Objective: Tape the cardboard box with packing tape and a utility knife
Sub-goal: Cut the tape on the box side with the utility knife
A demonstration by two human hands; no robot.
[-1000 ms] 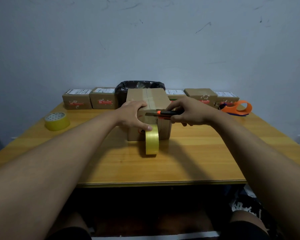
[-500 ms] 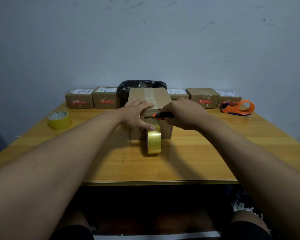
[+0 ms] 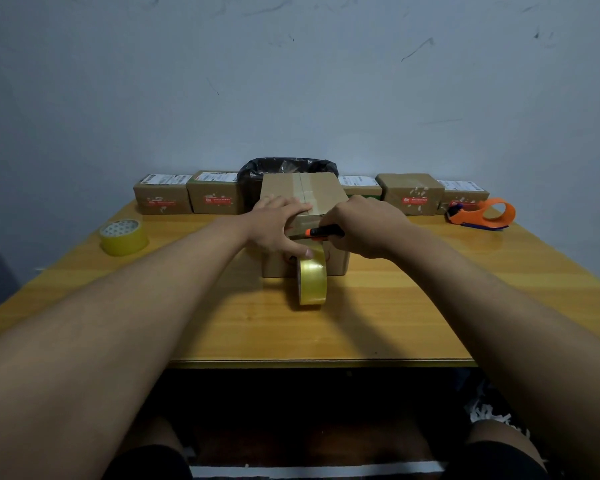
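Note:
A brown cardboard box (image 3: 321, 190) stands mid-table with a strip of tape along its top seam. My left hand (image 3: 278, 225) presses flat on the box's near top edge, thumb down on its front face. My right hand (image 3: 362, 226) is closed around an orange and black utility knife (image 3: 324, 232), whose tip points left across the front face just above the tape. A roll of clear yellowish packing tape (image 3: 312, 280) stands on edge against the box front, its strip running up to the box.
A second tape roll (image 3: 123, 235) lies at the left. An orange tape dispenser (image 3: 482, 214) sits at the right. Several small labelled boxes (image 3: 213, 197) and a black-bagged bin (image 3: 284, 168) line the wall. The wooden table's (image 3: 326, 334) front edge is near me.
My right hand has slid the knife leftward along the box front, closer to my left hand. My left hand and the tape roll stay put.

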